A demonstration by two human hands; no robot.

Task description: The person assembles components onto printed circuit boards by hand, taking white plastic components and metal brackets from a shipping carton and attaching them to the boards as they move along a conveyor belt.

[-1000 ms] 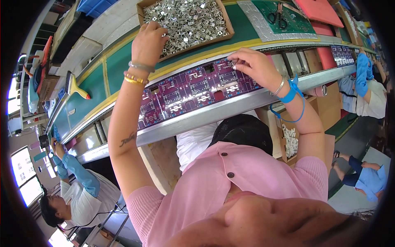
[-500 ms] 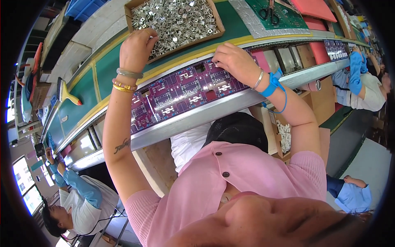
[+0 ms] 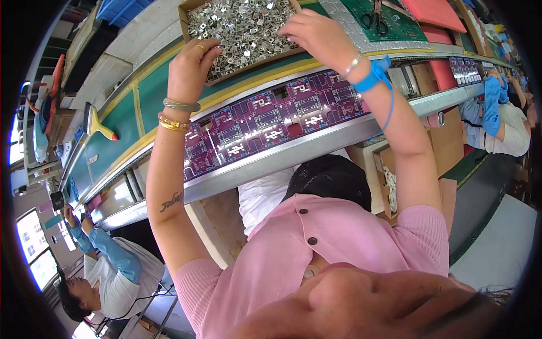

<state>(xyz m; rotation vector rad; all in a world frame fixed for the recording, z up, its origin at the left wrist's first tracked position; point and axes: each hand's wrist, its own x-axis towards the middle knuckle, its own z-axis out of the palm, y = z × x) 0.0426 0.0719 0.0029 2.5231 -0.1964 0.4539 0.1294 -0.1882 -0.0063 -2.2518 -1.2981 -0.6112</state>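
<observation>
Left hand (image 3: 189, 68): at the carton's left edge, thumb and forefinger close; whether a part sits between them cannot be told. Metal parts (image 3: 243, 37): small, jumbled in the open carton (image 3: 259, 64); probably best lifted singly, by fingertip. Right hand (image 3: 322, 37): at the carton's right side, fingertips bunched, any hold hidden. Surface and room: co-worker's blue sleeve (image 3: 116, 257); yellow-handled tool (image 3: 101, 127); green bench (image 3: 121, 118); purple circuit boards (image 3: 265, 120), along metal rail (image 3: 271, 160); black-handled scissors (image 3: 375, 22); red sheet (image 3: 435, 14).

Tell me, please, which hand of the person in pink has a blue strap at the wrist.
The right hand, nearer the scissors: a blue strap circles its wrist. The left hand, by the box of metal parts, has bracelets, nothing blue.
</observation>
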